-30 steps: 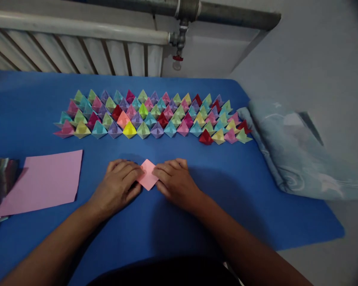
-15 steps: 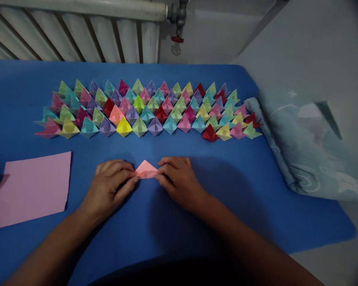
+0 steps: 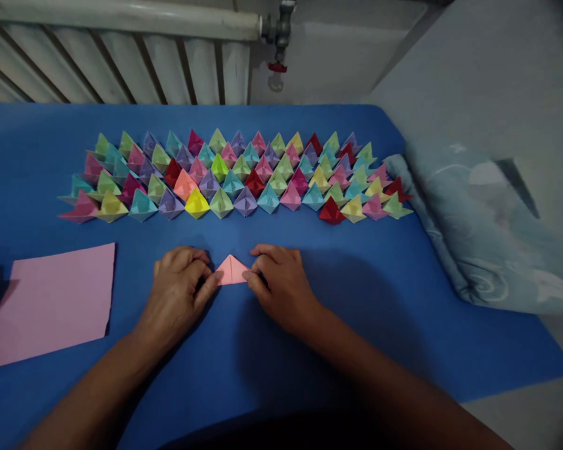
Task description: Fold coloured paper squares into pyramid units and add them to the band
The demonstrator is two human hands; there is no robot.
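Rows of small multicoloured folded paper boats (image 3: 234, 178) sit on the blue worktop (image 3: 403, 300), a flat pink paper sheet (image 3: 51, 303) near them.

pink sheet (image 3: 51, 303) cut off left

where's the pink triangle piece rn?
Head view, centre: the pink folded triangle lies on the blue mat, between left hand and right hand.

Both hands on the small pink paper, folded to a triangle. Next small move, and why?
Probably run a fingertip along the bottom edge to sharpen the crease. The pink triangle lies flat on the blue mat, pinched at its corners by the left hand and right hand, and looks far from the finished paper boats behind it.
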